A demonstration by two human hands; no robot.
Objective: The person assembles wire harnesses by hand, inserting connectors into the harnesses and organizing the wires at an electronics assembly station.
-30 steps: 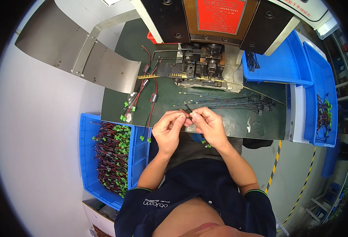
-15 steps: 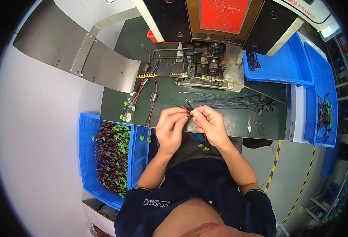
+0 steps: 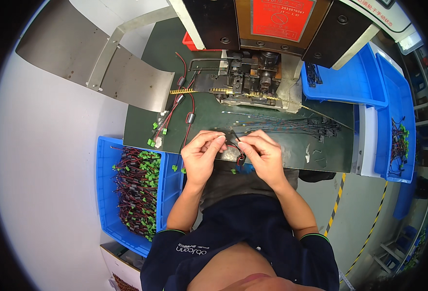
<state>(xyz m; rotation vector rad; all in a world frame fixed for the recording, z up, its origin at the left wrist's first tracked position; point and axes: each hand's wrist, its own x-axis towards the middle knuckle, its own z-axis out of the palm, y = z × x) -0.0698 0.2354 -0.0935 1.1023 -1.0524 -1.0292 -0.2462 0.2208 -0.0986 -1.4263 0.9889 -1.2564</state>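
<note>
Cable held off the counter's near edge: snag and slip hazards noted.
Nearest, a green connector [image 3: 233,171] hangs below the counter [image 3: 294,151] edge, apparently on the same cable; an upward pull could catch it there. The red-and-black cable [image 3: 241,158] hangs between the hands, its dark ring beside the right; the ring's weight could drag it from a light grip. Right hand [image 3: 265,158]: fingers pinching the black strand. Left hand [image 3: 200,159]: thumb and forefinger pressed together; whether they grip the red strand cannot be told. Beyond, loose dark leads [image 3: 320,127] lie close to the raised strand end and could tangle with it. Farthest, the press [image 3: 267,80] stands well apart, presenting no immediate pinch hazard.
</note>
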